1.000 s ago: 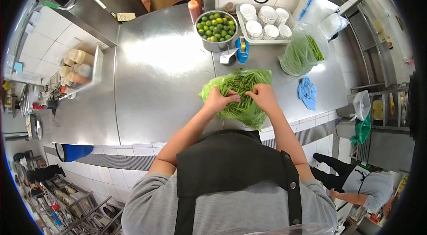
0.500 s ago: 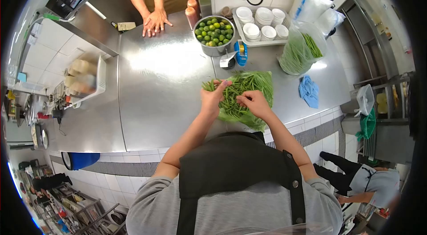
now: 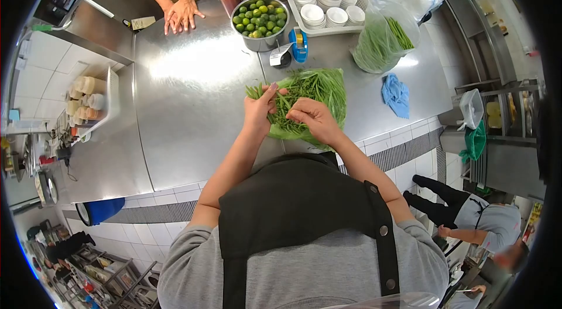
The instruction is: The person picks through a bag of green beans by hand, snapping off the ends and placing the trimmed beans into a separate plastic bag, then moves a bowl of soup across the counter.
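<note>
My left hand [image 3: 258,111] is closed around a small bunch of green beans [image 3: 253,92], their ends sticking out past the fingers on the left. My right hand [image 3: 316,119] is pinched close beside it, at the tip of a single bean [image 3: 283,99] that slants between the two hands. Beneath both hands, a heap of green beans [image 3: 308,85] lies on an opened green plastic bag [image 3: 335,93] on the steel counter [image 3: 199,116]. The right fingertips partly hide what they grip.
Behind the heap stand a pot of limes [image 3: 263,40], a blue tape dispenser [image 3: 299,45] and a rack of white bowls [image 3: 328,31]. To the right are a bag of green stalks [image 3: 377,45] and a blue cloth [image 3: 396,96]. Another person's hands [image 3: 183,14] rest on the counter's far side.
The view has shifted, so the counter items sit higher and further left. My right hand is now nearer my left hand's fingertips, with a bean between them. The other person's hands stay on the counter.
</note>
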